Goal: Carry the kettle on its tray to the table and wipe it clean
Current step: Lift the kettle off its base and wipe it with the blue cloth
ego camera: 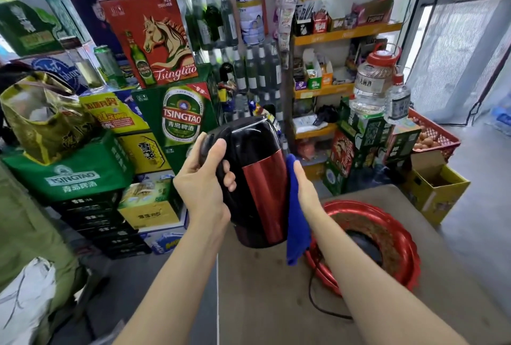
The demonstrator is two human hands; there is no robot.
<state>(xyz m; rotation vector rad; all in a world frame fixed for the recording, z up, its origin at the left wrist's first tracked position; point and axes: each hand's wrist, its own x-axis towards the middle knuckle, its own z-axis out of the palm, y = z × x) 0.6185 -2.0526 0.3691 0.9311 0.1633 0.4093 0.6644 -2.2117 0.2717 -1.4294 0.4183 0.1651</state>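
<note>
Kettle (250, 178), black with a red panel on its side, is held up in the middle of the frame, tilted with its top leaning toward the upper right and its base toward the lower centre, lifted clear above the table (262, 289). The left hand (203, 181) is wrapped around the black handle on the kettle's left side, thumb pointing up along it and fingers curled tightly around the grip. The right hand (304, 187) presses a blue cloth (297, 223) flat against the kettle's right side; its fingers lie together behind the cloth, mostly hidden, so how tightly they close cannot be told. The cloth hangs down below the hand, past the kettle's base.

At the lower right of the frame the red tray (398, 234), round with a scalloped rim, sits on the grey-brown table, with a dark base at its centre and a black cord (318, 303) trailing from it across the tabletop. Stacked beer cartons (177, 115) fill the left half, and shop shelves (320, 90) stand behind the kettle.
</note>
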